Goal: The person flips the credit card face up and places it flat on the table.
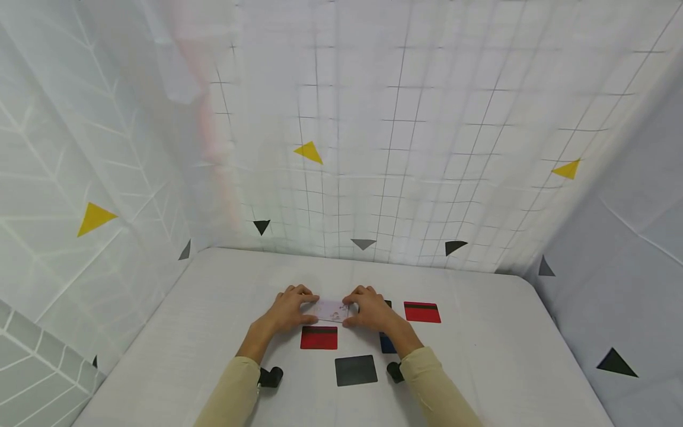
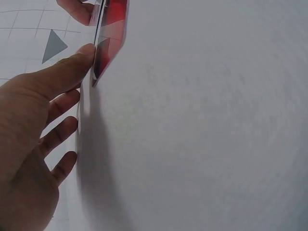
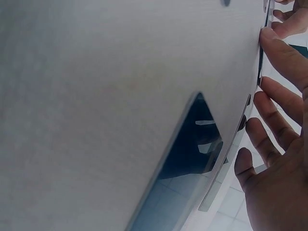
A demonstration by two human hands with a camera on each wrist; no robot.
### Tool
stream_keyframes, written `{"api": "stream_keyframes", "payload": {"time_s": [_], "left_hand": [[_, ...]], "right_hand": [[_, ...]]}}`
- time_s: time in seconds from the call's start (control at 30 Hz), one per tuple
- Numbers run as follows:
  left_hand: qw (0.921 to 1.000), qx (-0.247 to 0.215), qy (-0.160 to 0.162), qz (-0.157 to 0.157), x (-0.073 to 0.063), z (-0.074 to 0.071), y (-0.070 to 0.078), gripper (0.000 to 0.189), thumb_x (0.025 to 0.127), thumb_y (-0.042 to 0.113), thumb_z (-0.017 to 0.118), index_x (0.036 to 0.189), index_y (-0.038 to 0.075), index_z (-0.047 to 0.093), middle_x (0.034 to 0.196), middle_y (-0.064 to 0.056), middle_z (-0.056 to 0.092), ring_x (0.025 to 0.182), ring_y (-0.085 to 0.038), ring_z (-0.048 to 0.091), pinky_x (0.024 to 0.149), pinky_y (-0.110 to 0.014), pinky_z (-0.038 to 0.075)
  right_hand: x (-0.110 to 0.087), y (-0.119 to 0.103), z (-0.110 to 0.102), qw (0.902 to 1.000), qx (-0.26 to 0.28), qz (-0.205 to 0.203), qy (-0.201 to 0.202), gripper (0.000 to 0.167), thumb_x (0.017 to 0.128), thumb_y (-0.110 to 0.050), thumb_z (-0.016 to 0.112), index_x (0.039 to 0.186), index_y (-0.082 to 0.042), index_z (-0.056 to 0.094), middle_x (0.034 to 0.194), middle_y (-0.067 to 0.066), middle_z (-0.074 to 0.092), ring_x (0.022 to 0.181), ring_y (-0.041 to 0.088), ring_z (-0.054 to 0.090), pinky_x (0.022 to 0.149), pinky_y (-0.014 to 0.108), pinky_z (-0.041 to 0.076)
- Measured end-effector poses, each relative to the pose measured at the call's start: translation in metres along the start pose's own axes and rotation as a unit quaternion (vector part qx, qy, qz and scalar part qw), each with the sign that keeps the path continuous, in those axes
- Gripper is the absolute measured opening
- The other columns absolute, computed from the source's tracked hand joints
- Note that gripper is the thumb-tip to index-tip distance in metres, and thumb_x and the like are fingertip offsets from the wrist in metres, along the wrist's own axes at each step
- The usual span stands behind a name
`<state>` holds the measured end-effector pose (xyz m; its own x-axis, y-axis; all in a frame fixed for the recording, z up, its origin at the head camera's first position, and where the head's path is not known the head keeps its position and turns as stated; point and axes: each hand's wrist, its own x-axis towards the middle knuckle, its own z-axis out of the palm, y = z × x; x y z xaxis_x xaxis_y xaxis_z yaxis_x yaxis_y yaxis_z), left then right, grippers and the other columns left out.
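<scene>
A pale lilac card with a small printed pattern (image 1: 331, 310) lies between the two hands, over the white table. My left hand (image 1: 290, 308) pinches its left end between thumb and fingers. At the opposite end, my right hand (image 1: 370, 309) grips it the same way. In the left wrist view the left thumb (image 2: 77, 65) presses along the card's edge, with the other fingers spread below. The right wrist view shows the right hand (image 3: 279, 144) with its thumb and forefinger at the edge. Just nearer than the lilac card is a red card with a dark stripe (image 1: 319, 338).
A dark grey card (image 1: 356, 370) lies nearer the front. Under the right wrist, a dark blue card (image 1: 388, 344) is partly covered. Behind the right hand another dark card (image 1: 388, 303) peeks out, and a second red card (image 1: 423, 312) lies to its right. White curtains (image 1: 363, 196) surround the table.
</scene>
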<state>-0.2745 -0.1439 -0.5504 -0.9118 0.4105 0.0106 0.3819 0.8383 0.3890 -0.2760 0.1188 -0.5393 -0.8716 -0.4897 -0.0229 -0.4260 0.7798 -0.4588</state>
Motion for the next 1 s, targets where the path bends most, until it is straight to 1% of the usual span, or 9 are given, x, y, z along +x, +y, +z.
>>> {"api": "stream_keyframes", "payload": {"time_s": [0.2,0.47,1.0], "left_hand": [[1.0000,-0.009,0.001,-0.005,-0.0005,-0.0007,0.0006,0.057,0.083,0.041,0.082,0.135,0.022,0.066,0.130,-0.001,0.058,0.126,-0.027,0.047,0.100,-0.054,0.038],[1.0000,-0.005,0.000,-0.005,0.0001,0.0006,0.0001,0.057,0.083,0.041,0.081,0.135,0.023,0.066,0.130,-0.001,0.058,0.127,-0.028,0.047,0.101,-0.054,0.038],[0.9999,-0.008,0.005,-0.007,-0.0030,0.0030,0.0009,0.057,0.084,0.042,0.081,0.135,0.023,0.066,0.131,-0.002,0.058,0.127,-0.029,0.047,0.101,-0.055,0.037]], "right_hand": [[-0.0002,-0.0002,0.0002,1.0000,-0.007,0.000,-0.001,0.052,0.080,-0.039,0.084,0.125,-0.018,0.070,0.125,0.003,0.059,0.119,0.028,0.049,0.097,0.054,0.041],[-0.0010,-0.0007,0.0008,1.0000,-0.005,0.000,-0.001,0.052,0.080,-0.040,0.084,0.126,-0.018,0.070,0.125,0.004,0.059,0.119,0.029,0.049,0.097,0.055,0.041],[-0.0029,0.0000,0.0016,0.9999,-0.009,-0.007,0.004,0.052,0.081,-0.041,0.084,0.125,-0.018,0.070,0.125,0.004,0.059,0.119,0.029,0.050,0.095,0.055,0.042]]}}
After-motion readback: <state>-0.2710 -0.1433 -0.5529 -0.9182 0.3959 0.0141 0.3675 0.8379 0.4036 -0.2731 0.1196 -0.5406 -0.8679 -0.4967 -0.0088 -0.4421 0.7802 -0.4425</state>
